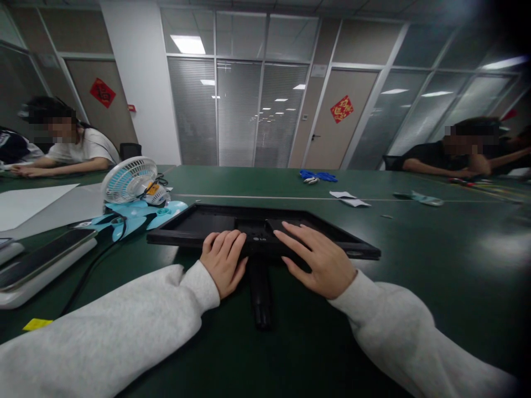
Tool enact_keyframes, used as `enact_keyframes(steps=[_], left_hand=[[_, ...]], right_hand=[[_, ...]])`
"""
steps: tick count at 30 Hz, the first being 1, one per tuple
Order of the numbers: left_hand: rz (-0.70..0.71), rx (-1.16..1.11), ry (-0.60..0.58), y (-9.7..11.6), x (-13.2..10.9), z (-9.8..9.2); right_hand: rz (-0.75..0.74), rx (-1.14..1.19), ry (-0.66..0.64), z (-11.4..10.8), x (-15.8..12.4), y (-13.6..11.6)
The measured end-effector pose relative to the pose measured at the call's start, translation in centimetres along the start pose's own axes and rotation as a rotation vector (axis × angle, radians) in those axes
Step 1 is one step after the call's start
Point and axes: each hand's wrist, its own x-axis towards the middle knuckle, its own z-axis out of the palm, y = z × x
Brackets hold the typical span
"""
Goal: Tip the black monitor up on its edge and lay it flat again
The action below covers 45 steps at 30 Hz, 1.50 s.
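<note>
A black LG monitor (332,232) lies nearly flat in front of me, its logo edge towards me. From under that edge a black stand neck (260,298) points at me over the green table. My left hand (224,260) grips the edge left of the logo, fingers bent over the top and thumb lower down. To the right of the logo, my right hand (317,257) rests over the same edge with its fingers stretched and spread, the thumb apart below them. The screen's surface is seen at a shallow slant, so its details are hard to make out.
Left of the monitor are a white fan (130,179), light-blue fan blades (136,215), a black cable (89,271) and a flat dark-topped device (45,262). Blue gloves (318,176) and white papers (349,199) lie farther back. People sit at both sides.
</note>
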Motion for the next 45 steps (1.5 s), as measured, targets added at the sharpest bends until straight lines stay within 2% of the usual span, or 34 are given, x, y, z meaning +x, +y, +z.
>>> enact_keyframes(steps=[7, 21, 27, 36, 40, 45], left_hand=[[-0.004, -0.011, -0.009, 0.0, -0.2, -0.4], [0.011, -0.028, 0.021, -0.3, 0.1, -2.0], [0.005, -0.028, -0.013, -0.5, -0.2, -2.6], [0.01, -0.027, -0.01, -0.5, -0.6, -2.8], [-0.007, -0.032, -0.036, -0.4, -0.5, -2.6], [0.024, -0.043, -0.069, -0.4, -0.5, -2.6]], right_hand=[[0.04, 0.051, -0.052, 0.2, -0.3, -0.1], [0.048, 0.035, -0.036, -0.7, 0.4, -0.8], [0.042, 0.02, -0.029, -1.1, 0.8, -1.3], [0.076, 0.026, -0.082, -1.3, 1.1, -1.7], [0.176, -0.106, -0.135, -1.7, 1.1, -0.3], [0.365, -0.197, -0.295, -1.8, 0.6, 1.0]])
